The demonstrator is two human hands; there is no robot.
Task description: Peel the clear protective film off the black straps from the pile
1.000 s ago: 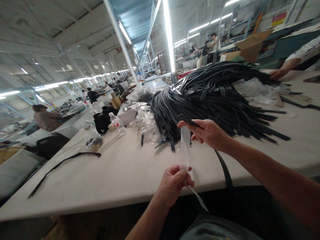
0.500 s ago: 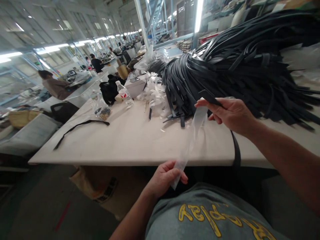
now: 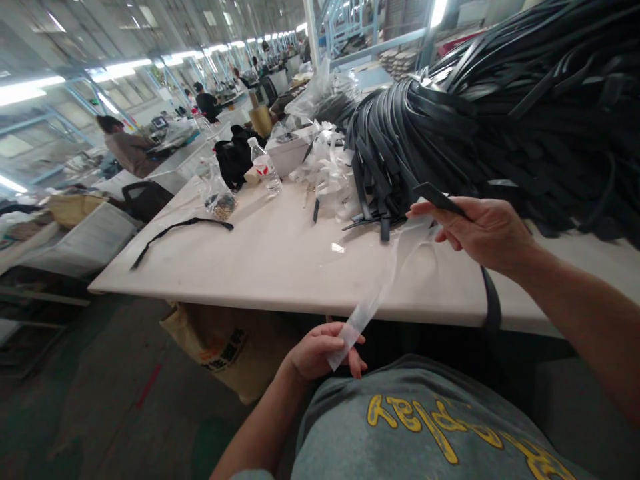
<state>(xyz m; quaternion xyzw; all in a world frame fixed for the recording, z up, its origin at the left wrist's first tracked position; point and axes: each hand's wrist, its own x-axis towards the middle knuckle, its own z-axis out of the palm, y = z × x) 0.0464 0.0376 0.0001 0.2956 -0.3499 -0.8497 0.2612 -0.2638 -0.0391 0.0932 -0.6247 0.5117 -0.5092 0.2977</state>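
Note:
My left hand (image 3: 324, 349) pinches the lower end of a translucent white strip (image 3: 376, 293) just off the table's front edge. The strip runs slantwise up to my right hand (image 3: 483, 227), which is closed on the end of a black strap (image 3: 440, 201). The strip's upper end meets the fingertips there; whether it sticks to the strap I cannot tell. Below my right hand the strap (image 3: 493, 300) hangs over the table edge. Behind that hand lies a big heap of black straps (image 3: 425, 137), their cut ends toward me.
On the white table (image 3: 280, 260) are a loose black strap (image 3: 175, 230), a clear plastic bag with small parts (image 3: 220, 200), a plastic bottle (image 3: 266, 170) and crumpled white strips (image 3: 330, 167). A printed sack (image 3: 225, 347) stands under the table. A seated person (image 3: 125, 147) is at far left.
The view has shifted, so the table and heap appear farther right and higher. The white strip stretches a little longer, with my left hand farther from my right. Both hands keep their hold.

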